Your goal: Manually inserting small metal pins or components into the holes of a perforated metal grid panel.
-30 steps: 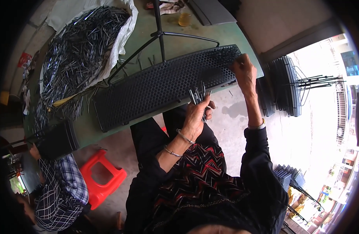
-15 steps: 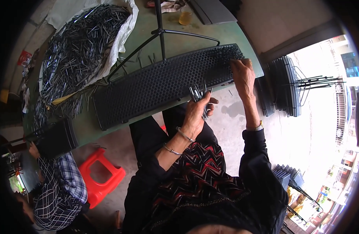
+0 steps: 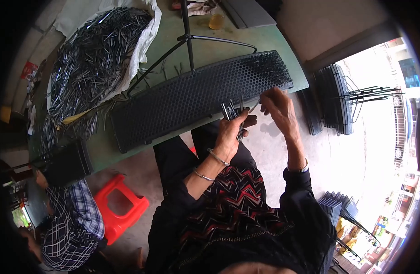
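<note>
Moved: right hand (image 3: 277, 106) has come off the far end of the black mesh panel (image 3: 191, 98) and now sits just off its near edge, close beside the left hand (image 3: 230, 132).
Right fingers: pinched narrow on one thin metal pin (image 3: 254, 106), whose tip points toward the bundle in the other hand.
Left fingers: curled shut around a small bundle of metal pins (image 3: 231, 109), their ends sticking up past the knuckles and overlapping the panel's near edge.
Left wrist: two thin bangles (image 3: 210, 165) on the forearm.
Right wrist: a pale band (image 3: 297, 169) at the cuff of the dark sleeve.
Mesh panel: long, black, honeycomb holes, lying slantwise across the green table (image 3: 283, 45); its right end reaches the table's corner.
Wire stand: a black rod frame (image 3: 188, 41) lies over the table behind the panel.
Pin heap: a big pile of loose metal pins (image 3: 91, 59) on a white sack at the table's far left, well apart from both hands.
Cup: a small glass of amber liquid (image 3: 216, 20) at the far edge.
Stacks: more black panels (image 3: 331, 98) stand upright to the right of the table.
Below left: a red plastic stool (image 3: 121, 210) on the floor, and beside it another person in a checked shirt (image 3: 70, 228).
</note>
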Demonstrator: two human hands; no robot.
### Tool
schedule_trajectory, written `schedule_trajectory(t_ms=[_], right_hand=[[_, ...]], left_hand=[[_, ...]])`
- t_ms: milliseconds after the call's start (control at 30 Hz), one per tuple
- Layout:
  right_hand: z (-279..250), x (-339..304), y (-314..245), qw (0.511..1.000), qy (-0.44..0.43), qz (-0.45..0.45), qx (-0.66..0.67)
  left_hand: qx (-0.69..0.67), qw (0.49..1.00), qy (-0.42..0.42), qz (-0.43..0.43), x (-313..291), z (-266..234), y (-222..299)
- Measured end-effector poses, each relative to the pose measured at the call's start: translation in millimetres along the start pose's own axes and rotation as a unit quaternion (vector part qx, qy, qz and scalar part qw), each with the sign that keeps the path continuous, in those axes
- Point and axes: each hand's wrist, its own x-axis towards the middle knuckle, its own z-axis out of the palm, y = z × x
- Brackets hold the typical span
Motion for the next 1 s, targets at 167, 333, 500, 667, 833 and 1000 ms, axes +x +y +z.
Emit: schedule_trajectory(t_ms=[167,333,500,667,833,1000], right_hand=[[-15,25,18,0.928,0.280,-0.165,-0.180],[-17,49,38,0.905,0.308,-0.193,-0.223],[-10,53,38,0.921,0.258,-0.161,-0.245],[-3,54,33,0.898,0.255,-0.110,-0.340],[-3,35,20,0.930,0.217,-0.077,-0.287],[2,4,1,0.995,-0.063,-0.055,-0.053]], left_hand=[[-0.014,1.000,-0.015,0.003,2,-3,1],[-0.005,1.000,-0.024,0.008,1,3,-2],[-0.004,0.999,-0.044,0.019,1,2,-3],[-0.011,0.999,-0.040,0.016,0,4,-2],[-0.026,0.999,-0.032,0.028,-1,4,-1],[-0.013,0.998,-0.039,0.047,-3,5,-8]])
